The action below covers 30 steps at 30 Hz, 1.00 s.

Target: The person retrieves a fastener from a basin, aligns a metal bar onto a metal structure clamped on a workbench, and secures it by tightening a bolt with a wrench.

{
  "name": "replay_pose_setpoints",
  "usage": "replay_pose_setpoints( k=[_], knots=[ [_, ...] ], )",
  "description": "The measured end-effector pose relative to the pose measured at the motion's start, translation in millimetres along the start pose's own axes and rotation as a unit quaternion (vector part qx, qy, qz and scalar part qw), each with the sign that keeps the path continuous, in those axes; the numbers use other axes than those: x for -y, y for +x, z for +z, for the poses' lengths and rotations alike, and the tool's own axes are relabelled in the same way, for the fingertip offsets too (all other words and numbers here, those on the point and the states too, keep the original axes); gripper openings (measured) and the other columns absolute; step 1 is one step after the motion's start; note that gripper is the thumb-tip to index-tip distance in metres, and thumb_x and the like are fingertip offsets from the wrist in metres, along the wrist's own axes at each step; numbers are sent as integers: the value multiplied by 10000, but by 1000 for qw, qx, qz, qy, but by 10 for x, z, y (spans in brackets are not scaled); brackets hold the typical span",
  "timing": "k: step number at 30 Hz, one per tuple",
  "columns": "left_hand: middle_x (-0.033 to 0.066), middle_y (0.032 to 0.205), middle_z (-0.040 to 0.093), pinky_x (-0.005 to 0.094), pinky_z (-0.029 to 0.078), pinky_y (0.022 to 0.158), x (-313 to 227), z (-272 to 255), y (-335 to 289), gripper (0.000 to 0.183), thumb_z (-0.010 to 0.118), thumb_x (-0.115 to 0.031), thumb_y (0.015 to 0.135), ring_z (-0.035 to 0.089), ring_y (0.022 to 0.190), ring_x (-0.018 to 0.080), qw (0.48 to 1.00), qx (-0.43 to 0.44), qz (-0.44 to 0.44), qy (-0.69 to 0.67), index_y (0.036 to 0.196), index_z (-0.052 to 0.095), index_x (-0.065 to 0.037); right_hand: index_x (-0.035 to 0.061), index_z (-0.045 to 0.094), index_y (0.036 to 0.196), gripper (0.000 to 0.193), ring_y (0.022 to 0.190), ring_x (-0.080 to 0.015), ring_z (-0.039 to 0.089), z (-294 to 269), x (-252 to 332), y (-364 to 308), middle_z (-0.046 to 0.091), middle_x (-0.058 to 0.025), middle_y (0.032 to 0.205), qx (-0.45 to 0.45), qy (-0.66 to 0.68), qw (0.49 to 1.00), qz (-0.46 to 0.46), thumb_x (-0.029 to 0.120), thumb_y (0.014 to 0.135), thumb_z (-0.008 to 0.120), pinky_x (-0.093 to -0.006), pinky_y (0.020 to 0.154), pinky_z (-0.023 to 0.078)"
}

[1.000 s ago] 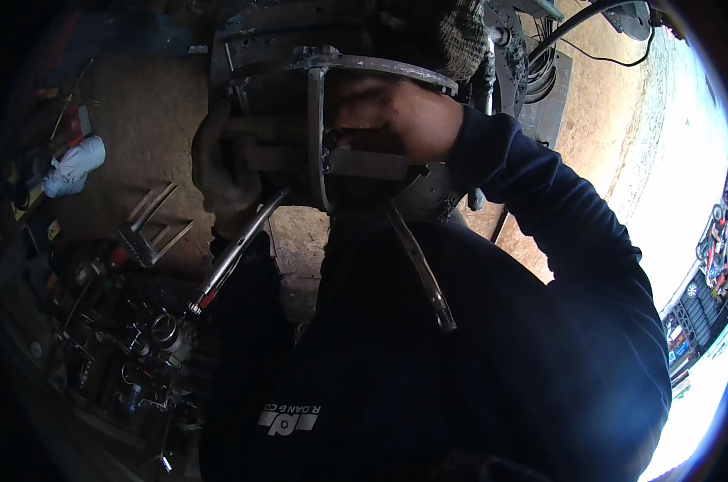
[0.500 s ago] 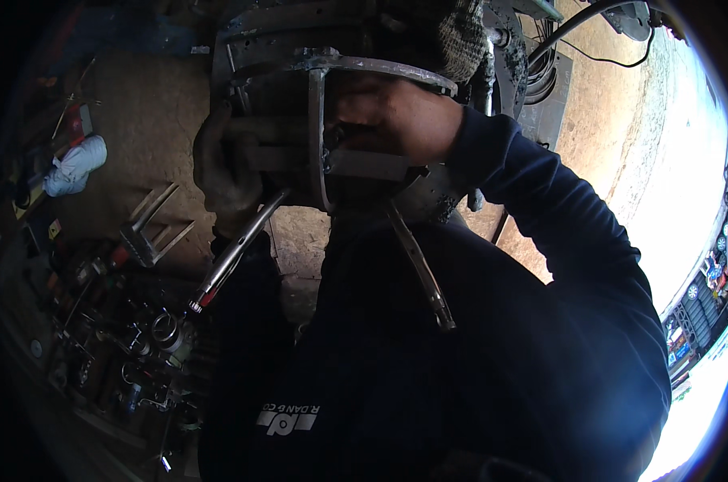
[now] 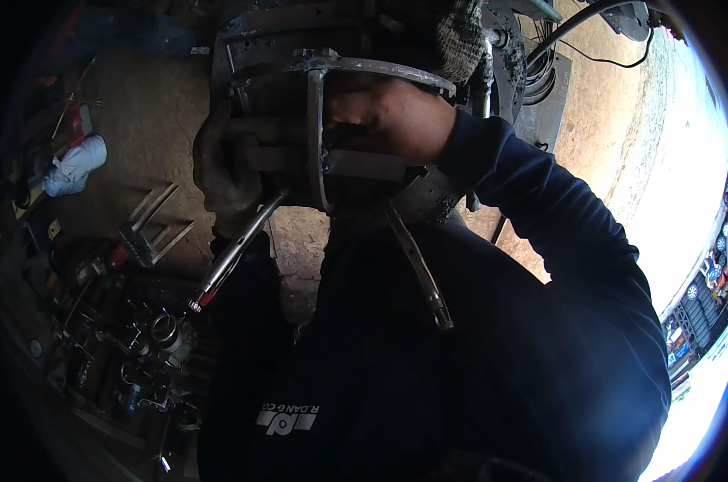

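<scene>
A curved metal frame (image 3: 316,128) of welded flat bars fills the upper middle. My left hand (image 3: 223,173), in a dark work glove, is wrapped round a bar at the frame's left side. My bare right hand (image 3: 396,119) reaches inside the frame, behind its curved rim, with the fingers curled. Shadow and the upright rib hide what those fingertips hold. Below my right hand runs a flat metal bar (image 3: 366,165). Two locking pliers, one on the left (image 3: 235,253) and one on the right (image 3: 419,265), stick out from the frame's near side toward my body.
A grey knitted glove shape (image 3: 460,44) sits at the top beside a metal rod (image 3: 487,80). A dark cable (image 3: 565,32) curves at upper right. On the left are a metal bracket (image 3: 147,233), a white cloth (image 3: 76,165) and several cluttered tools (image 3: 165,331).
My right hand and wrist have shifted slightly left within the frame. The left hand stays in place, and the right-hand pliers have moved very slightly.
</scene>
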<state>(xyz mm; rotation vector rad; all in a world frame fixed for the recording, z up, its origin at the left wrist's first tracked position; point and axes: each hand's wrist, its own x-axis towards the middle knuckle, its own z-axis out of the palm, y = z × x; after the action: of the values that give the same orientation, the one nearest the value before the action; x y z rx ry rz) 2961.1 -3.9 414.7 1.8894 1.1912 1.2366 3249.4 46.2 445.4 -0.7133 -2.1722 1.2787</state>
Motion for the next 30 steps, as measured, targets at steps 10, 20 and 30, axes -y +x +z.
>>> replay_pose_setpoints(
  k=[10,20,30],
  knots=[
    [179,950,743,349,564,772,-27,20,-20,454,512,61,984,714,816,216,998,-19,-51,-41,1435,473,89,79,704,1263,476,1330,-368,563,-13,-114,-39,593,-175,1427,50,-37,997,-40,11,792,717,-442,1131,488],
    [166,951,727,342,568,774,58,-5,-76,430,534,69,972,710,798,219,999,-31,-28,-9,1400,513,100,115,651,1377,519,1332,-357,573,-40,-127,-105,562,-176,1479,92,-110,989,-24,-5,877,586,-428,1139,486],
    [166,960,725,328,564,768,22,-5,-51,451,527,89,963,713,817,212,999,-29,-23,5,1414,508,96,62,660,1337,438,1327,-369,567,-8,-156,-111,624,-196,1385,90,-113,988,-55,146,907,641,-441,1127,482]
  ],
)
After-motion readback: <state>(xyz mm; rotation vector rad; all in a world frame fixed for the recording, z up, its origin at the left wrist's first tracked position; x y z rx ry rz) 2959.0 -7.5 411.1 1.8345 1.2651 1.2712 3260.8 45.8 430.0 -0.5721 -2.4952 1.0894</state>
